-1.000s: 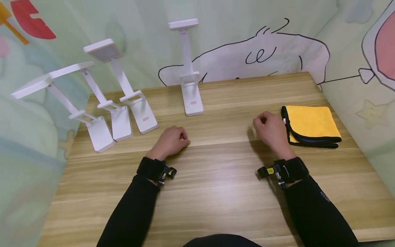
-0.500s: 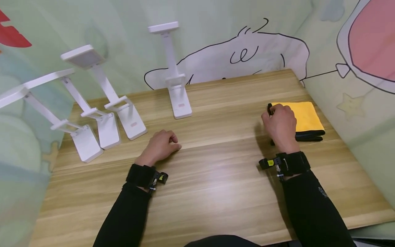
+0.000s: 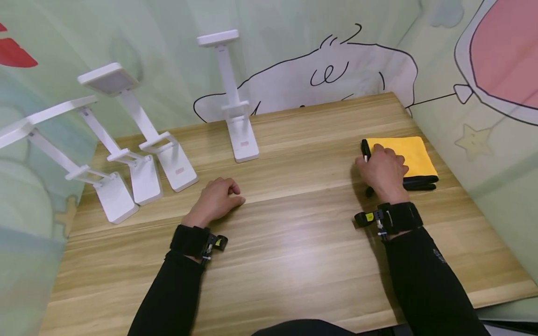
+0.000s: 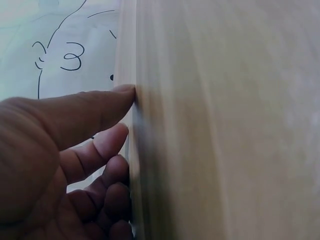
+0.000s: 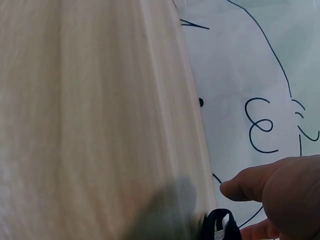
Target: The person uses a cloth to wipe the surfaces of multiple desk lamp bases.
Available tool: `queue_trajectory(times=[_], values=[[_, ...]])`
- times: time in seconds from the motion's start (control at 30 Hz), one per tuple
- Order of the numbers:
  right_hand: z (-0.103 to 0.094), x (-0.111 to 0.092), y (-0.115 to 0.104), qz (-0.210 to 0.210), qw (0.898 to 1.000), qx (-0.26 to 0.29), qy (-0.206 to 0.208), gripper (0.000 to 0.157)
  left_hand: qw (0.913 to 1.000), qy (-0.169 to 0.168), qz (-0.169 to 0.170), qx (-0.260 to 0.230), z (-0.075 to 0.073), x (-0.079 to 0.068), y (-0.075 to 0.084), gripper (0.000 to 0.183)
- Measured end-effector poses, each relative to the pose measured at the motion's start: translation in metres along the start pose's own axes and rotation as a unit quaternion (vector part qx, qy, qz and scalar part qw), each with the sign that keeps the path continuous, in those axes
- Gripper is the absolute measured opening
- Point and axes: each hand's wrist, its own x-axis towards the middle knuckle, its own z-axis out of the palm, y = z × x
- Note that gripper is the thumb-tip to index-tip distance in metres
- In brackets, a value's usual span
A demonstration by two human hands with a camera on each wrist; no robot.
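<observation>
My right hand (image 3: 383, 172) lies over the left part of a folded yellow cloth (image 3: 414, 154) with black edging. Its fingers reach onto the yellow top and hide part of the near left edge. In the right wrist view, the thumb (image 5: 242, 186) stands apart from the fingers, with the cloth's black edge (image 5: 220, 225) and white label close below it. Loosely bent and holding nothing, my left hand (image 3: 215, 198) rests on the wooden table (image 3: 290, 261). Its thumb and curled fingers (image 5: 255, 231) are partly cut off in the right wrist view.
Three white folding desk lamps stand at the left, the nearest with its base (image 3: 115, 198) close to the middle lamp (image 3: 146, 179) and the third lamp (image 3: 178, 168). Another white lamp (image 3: 243, 140) stands at the back. A printed curtain (image 3: 168, 28) hangs behind the table.
My right hand has moved right, from beside the yellow cloth onto it. My left hand stays in much the same place on the table. The head view has shifted to the right.
</observation>
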Motion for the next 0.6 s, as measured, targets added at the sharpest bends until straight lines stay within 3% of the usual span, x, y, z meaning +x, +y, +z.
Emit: queue_trajectory(times=[0.4,0.6], values=[[0.021,-0.025,-0.039,-0.103,0.995,-0.006,-0.003,0.042,1.0000,0.006,0.007,0.002,0.001,0.003,0.000,0.027],[0.032,-0.040,-0.068,-0.156,0.987,-0.007,-0.037,0.049,1.0000,0.005,0.002,0.002,0.001,0.002,-0.004,0.026]])
